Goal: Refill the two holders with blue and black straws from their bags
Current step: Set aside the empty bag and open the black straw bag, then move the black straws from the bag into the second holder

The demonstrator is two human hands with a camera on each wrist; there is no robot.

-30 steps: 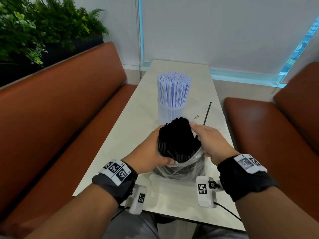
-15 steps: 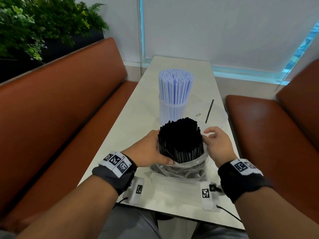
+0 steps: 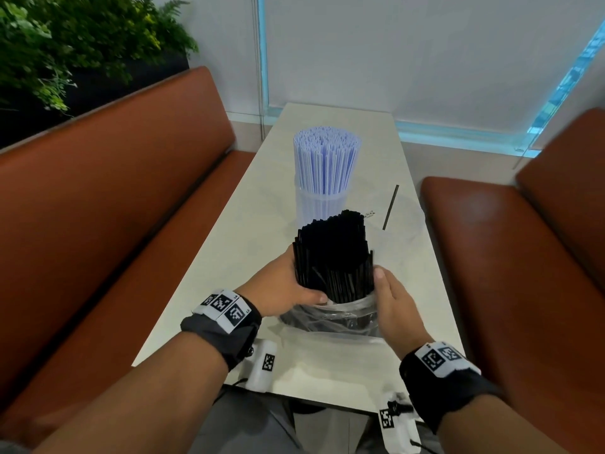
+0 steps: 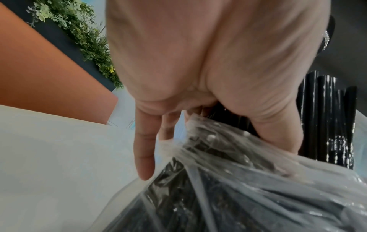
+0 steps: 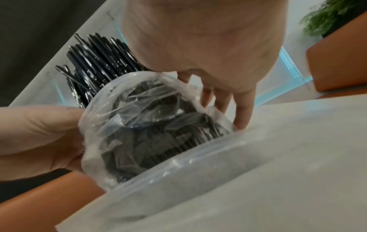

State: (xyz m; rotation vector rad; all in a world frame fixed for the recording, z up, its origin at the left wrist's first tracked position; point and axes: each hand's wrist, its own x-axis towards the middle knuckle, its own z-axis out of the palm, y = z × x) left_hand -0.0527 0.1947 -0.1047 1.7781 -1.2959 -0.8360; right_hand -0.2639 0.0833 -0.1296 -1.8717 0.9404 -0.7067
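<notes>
A thick bundle of black straws (image 3: 332, 253) stands upright at the near end of the table (image 3: 327, 365). A clear bag (image 3: 330, 317) is bunched low round its base; whatever is under the bag is hidden. My left hand (image 3: 281, 286) grips the bundle from the left, with the thumb lying across its front at the bag's rim. My right hand (image 3: 393, 299) wraps the right side, thumb against the straws and fingers (image 5: 240, 113) reaching down behind the bag (image 5: 143, 125). Blue straws (image 3: 324, 165) fill a clear holder (image 3: 319, 208) just beyond.
One loose black straw (image 3: 391, 206) lies right of the blue holder, on an empty clear bag (image 3: 404, 224). Brown bench seats (image 3: 108, 198) run along both sides of the narrow table, with plants (image 3: 65, 44) behind the left one. A flat bag flap (image 5: 198, 180) lies toward me.
My right hand came off the top of the black bundle and dropped to its right side. The bag has slid lower, baring more of the straws. My left hand kept its grip.
</notes>
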